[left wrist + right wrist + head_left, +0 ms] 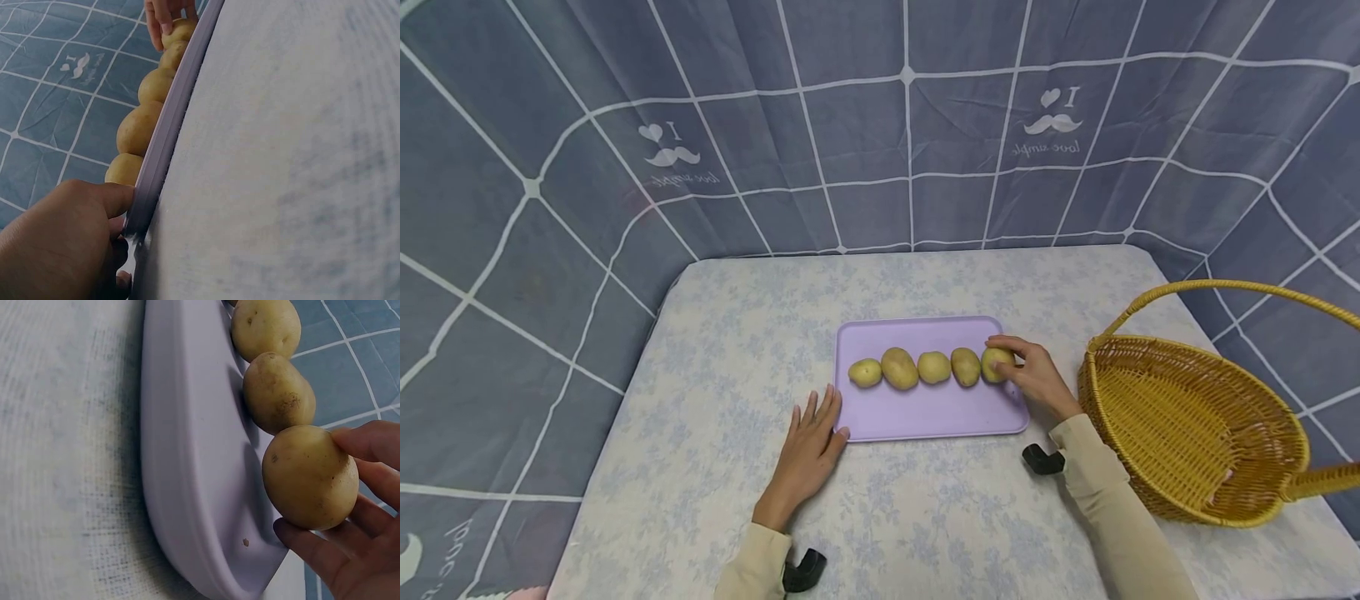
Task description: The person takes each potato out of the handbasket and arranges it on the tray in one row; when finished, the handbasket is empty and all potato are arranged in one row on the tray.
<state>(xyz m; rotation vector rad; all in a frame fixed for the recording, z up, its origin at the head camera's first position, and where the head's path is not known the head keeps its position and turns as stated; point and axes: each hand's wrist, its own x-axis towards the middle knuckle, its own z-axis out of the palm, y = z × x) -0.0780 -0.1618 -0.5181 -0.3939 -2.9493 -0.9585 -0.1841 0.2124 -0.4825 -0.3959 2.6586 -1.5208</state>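
Note:
A row of several potatoes (934,367) runs across a lilac tray (917,421) on the table. My right hand (1033,375) holds the potato (310,477) at the row's right end, its thumb and fingers around the sides. That potato sits close beside its neighbour (279,392). Flat by the tray's left edge lies my left hand (808,450), fingers extended. In the left wrist view, the left thumb (115,199) touches the tray's rim, near the leftmost potato (124,169).
On the right stands a yellow wicker basket (1180,417) with a tall handle, close to the right forearm. A pale floral cloth (737,333) covers the table. Grid-patterned blue-grey curtains (865,125) hang behind and at both sides.

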